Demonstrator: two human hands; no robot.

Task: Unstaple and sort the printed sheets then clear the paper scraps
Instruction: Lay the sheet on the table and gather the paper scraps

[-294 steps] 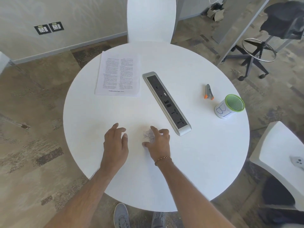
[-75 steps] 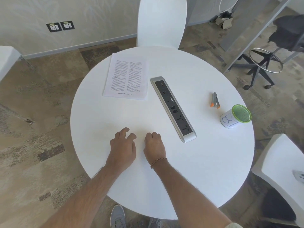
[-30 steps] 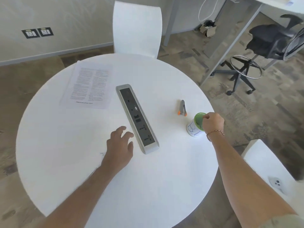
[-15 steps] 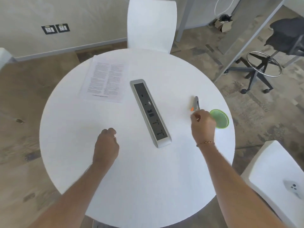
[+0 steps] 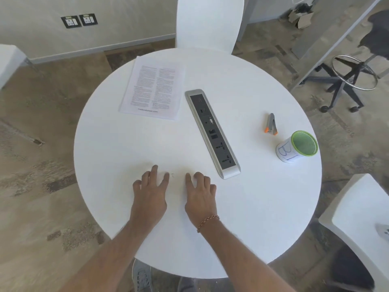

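Observation:
A stack of printed sheets (image 5: 152, 91) lies at the far left of the round white table (image 5: 263, 207). The grey and orange staple remover (image 5: 271, 124) rests at the right, just beyond a green-rimmed mesh cup (image 5: 296, 149) with a white label. My left hand (image 5: 150, 191) and my right hand (image 5: 200, 191) lie palm down on the table near its front, fingers spread, holding nothing. A tiny bent staple (image 5: 173, 175) sits on the table between the two hands' fingertips.
A long grey power strip (image 5: 211, 131) runs diagonally across the table's middle. White chairs stand at the far side (image 5: 208, 22) and at the right (image 5: 357, 209). A black swivel stool (image 5: 353, 76) is at the back right.
My right hand has come back from the green cup to the front of the table beside my left hand. My left hand has opened from a loose fist to flat.

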